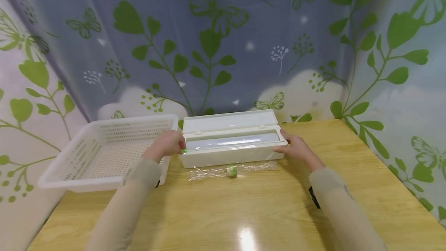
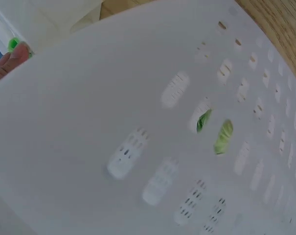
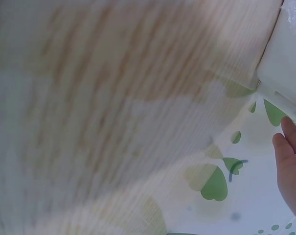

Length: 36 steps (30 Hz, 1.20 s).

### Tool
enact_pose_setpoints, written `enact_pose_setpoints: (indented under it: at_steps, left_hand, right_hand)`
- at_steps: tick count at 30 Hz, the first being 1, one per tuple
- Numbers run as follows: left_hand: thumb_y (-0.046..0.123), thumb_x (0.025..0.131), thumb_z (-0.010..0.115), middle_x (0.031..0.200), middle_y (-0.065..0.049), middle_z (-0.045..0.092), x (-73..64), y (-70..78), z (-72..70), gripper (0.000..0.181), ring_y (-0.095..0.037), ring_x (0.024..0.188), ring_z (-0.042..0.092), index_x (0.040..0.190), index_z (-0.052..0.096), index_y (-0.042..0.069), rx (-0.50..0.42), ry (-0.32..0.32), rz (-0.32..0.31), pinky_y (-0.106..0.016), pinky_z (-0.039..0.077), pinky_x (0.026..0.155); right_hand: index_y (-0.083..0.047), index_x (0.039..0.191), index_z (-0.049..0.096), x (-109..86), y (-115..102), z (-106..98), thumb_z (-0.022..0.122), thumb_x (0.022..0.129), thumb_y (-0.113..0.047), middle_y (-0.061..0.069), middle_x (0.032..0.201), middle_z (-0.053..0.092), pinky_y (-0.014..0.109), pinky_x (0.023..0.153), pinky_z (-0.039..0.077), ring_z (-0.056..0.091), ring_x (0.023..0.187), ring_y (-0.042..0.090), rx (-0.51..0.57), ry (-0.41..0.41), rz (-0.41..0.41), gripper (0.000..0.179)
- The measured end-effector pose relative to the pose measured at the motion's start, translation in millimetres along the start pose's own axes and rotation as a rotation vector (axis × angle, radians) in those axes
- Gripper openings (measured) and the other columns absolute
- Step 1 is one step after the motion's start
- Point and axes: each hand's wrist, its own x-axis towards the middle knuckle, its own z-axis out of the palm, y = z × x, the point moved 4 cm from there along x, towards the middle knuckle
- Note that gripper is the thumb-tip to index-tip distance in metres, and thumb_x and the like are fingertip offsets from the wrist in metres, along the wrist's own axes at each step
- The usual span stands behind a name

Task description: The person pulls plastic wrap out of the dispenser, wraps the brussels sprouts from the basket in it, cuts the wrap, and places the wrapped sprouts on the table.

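A long white cling film dispenser (image 1: 231, 156) stands on the table with its lid (image 1: 230, 121) flipped up at the back. Through its top window shows a shiny roll of film (image 1: 233, 141). My left hand (image 1: 167, 143) is at the box's left end, its fingertips pinching a small bright-green tab (image 2: 13, 44). With my right hand (image 1: 295, 148) I grip the right end, thumb at the front and fingers behind. Along the front of the box lies a small green-and-white ball-shaped piece (image 1: 231, 171) in clear film (image 1: 205, 173) spread out to both sides.
To the left, a white perforated plastic basket (image 1: 87, 183) stands close to the dispenser, under my left forearm. The wooden table (image 1: 271, 212) ends at a patterned curtain (image 1: 244, 49) behind, with more patterned cloth at both sides.
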Motion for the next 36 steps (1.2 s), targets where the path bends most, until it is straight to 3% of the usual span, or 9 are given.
enact_pose_setpoints:
  at_steps: [4, 7, 10, 11, 13, 16, 24, 30, 36]
  left_hand:
    - [0.015, 0.066, 0.075, 0.076, 0.006, 0.061, -0.3, -0.4, -0.6, 0.011, -0.019, 0.077, 0.057, 0.070, 0.065, 0.016, 0.011, 0.011, 0.009, -0.039, 0.043, 0.073]
    - [0.015, 0.066, 0.075, 0.076, 0.006, 0.061, -0.4, -0.1, -0.9, 0.011, -0.019, 0.077, 0.057, 0.070, 0.065, 0.016, 0.020, 0.017, -0.002, -0.039, 0.043, 0.072]
    - [0.014, 0.067, 0.075, 0.076, 0.005, 0.062, -1.0, 0.5, -0.7, 0.012, -0.019, 0.077, 0.057, 0.070, 0.064, 0.016, 0.010, 0.023, -0.013, -0.039, 0.043, 0.073]
    - [0.014, 0.067, 0.075, 0.077, 0.005, 0.062, -1.1, 0.6, -0.7, 0.012, -0.019, 0.078, 0.057, 0.071, 0.064, 0.016, 0.005, 0.023, -0.016, -0.039, 0.043, 0.073]
    - [0.013, 0.067, 0.075, 0.078, 0.004, 0.062, -1.3, 0.6, -0.4, 0.012, -0.020, 0.078, 0.057, 0.071, 0.064, 0.015, -0.013, 0.019, -0.020, -0.040, 0.043, 0.074]
    - [0.011, 0.067, 0.074, 0.079, 0.004, 0.062, -1.2, 0.5, 0.3, 0.012, -0.020, 0.079, 0.056, 0.072, 0.063, 0.015, -0.034, 0.013, -0.022, -0.039, 0.043, 0.075]
    - [0.005, 0.069, 0.072, 0.080, 0.000, 0.060, -1.3, 1.9, -0.4, 0.014, -0.021, 0.078, 0.054, 0.075, 0.061, 0.011, -0.035, -0.025, -0.037, -0.037, 0.044, 0.073]
    - [0.008, 0.073, 0.069, 0.101, -0.008, 0.057, -5.4, 15.0, -3.8, 0.028, -0.026, 0.094, 0.051, 0.099, 0.059, 0.006, -0.026, -0.052, -0.027, -0.040, 0.044, 0.076]
    - [0.019, 0.080, 0.065, 0.124, -0.017, 0.044, -9.1, 44.0, 0.9, 0.047, -0.033, 0.114, 0.040, 0.120, 0.048, 0.001, -0.155, 0.122, 0.033, -0.047, 0.036, 0.090]
  right_hand:
    - [0.000, 0.138, 0.017, 1.1, -1.9, -1.3, 0.065, 0.077, -0.040, 0.028, 0.134, 0.028, 0.044, 0.088, 0.039, 0.035, 0.117, 0.039, -0.013, -0.004, 0.010, 0.087]
    - [0.001, 0.138, 0.016, 1.0, -4.4, -1.2, 0.065, 0.078, -0.039, 0.031, 0.126, 0.037, 0.040, 0.070, 0.045, 0.056, 0.078, 0.033, -0.034, -0.021, 0.011, 0.087]
    - [0.003, 0.138, 0.015, 0.1, -7.3, -1.0, 0.063, 0.079, -0.041, 0.033, 0.124, 0.039, 0.040, 0.064, 0.044, 0.044, 0.052, 0.025, -0.078, -0.036, -0.001, 0.087]
    - [0.003, 0.138, 0.014, -0.1, -8.1, -0.9, 0.062, 0.079, -0.041, 0.032, 0.125, 0.038, 0.041, 0.067, 0.044, 0.044, 0.052, 0.025, -0.091, -0.040, -0.003, 0.088]
    - [0.004, 0.138, 0.013, -1.0, -9.6, -0.3, 0.061, 0.080, -0.042, 0.030, 0.131, 0.032, 0.046, 0.084, 0.040, 0.054, 0.083, 0.036, -0.114, -0.044, -0.011, 0.088]
    - [0.003, 0.139, 0.012, -2.2, -12.1, 0.9, 0.060, 0.082, -0.040, 0.028, 0.138, 0.019, 0.052, 0.098, 0.021, 0.024, 0.122, 0.044, -0.141, -0.042, -0.029, 0.086]
    - [0.002, 0.138, 0.019, -5.1, -27.0, 4.6, 0.059, 0.085, -0.028, 0.032, 0.138, 0.012, 0.057, 0.098, 0.016, 0.015, 0.124, 0.047, -0.250, -0.005, -0.114, 0.073]
    - [0.003, 0.134, 0.032, -12.9, -36.7, 9.2, 0.060, 0.085, -0.023, 0.034, 0.136, 0.016, 0.057, 0.096, 0.020, 0.019, 0.121, 0.048, -0.344, 0.018, -0.203, 0.062]
    - [0.001, 0.124, 0.049, -29.1, -51.5, 18.2, 0.054, 0.087, -0.007, 0.029, 0.135, 0.027, 0.057, 0.095, 0.022, 0.027, 0.121, 0.044, -0.439, 0.046, -0.363, 0.038]
